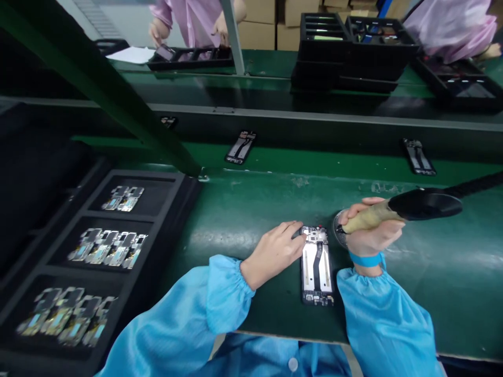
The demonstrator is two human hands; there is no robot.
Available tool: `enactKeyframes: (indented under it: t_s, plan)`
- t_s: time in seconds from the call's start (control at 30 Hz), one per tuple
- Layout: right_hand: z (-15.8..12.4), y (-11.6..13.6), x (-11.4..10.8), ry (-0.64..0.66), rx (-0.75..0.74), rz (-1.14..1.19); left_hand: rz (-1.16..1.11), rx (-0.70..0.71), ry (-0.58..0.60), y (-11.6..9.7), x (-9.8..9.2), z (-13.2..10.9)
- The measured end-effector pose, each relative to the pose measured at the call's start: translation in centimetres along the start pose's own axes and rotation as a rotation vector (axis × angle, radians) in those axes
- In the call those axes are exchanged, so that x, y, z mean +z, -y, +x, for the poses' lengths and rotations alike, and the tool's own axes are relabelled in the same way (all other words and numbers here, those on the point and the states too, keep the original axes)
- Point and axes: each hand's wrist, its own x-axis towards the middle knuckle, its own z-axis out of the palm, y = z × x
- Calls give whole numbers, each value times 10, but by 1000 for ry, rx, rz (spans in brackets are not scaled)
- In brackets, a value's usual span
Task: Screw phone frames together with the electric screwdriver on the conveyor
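Observation:
An open phone frame [317, 265] lies flat on the green mat near the front edge, its inner parts facing up. My left hand [275, 250] rests on the mat with its fingertips touching the frame's upper left corner. My right hand [369, 230] grips an electric screwdriver [408, 208] with a tan grip and black body, held nearly level, its tip pointing left toward a small round dish [338, 230] beside the frame's top right corner. A blue band circles my right wrist.
A black tray [78, 251] at left holds rows of small parts. Two more phone frames [241, 147] [418, 156] lie on the conveyor beyond. A green post [118, 99] slants overhead. Stacked black trays [353, 47] and two people in pink coats stand across the belt.

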Motion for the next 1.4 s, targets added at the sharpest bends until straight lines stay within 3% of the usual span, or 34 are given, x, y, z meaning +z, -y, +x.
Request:
enactKeyframes:
  t_s: [0.13, 0.2, 0.5, 0.57, 0.7, 0.8, 1.0, 1.2, 1.4]
  plan:
    - [6, 15, -2, -74, -60, -1, -91, -34, -34, 3, 1, 0]
    - [7, 19, -5, -50, -61, -8, -150, -64, -30, 3, 2, 3]
    - [11, 16, -13, -114, -13, -10, -378, -251, 80, 0, 3, 28]
    - [12, 20, -16, -145, 14, -12, -583, -344, 41, -1, 1, 28]
    - [12, 25, -20, -180, 48, 6, -1212, -596, -18, -6, -7, 25]
    - [13, 23, -21, -208, 38, 16, -1456, -733, -20, -13, -14, 24]
    - [16, 20, -22, -207, 1, -6, -1443, -736, -129, -26, -20, 26]
    - [14, 18, -25, -203, -7, 2, -1331, -729, -106, -37, -30, 23]
    - [22, 1, -32, -222, -55, 3, -1209, -692, -116, -37, -36, 21]
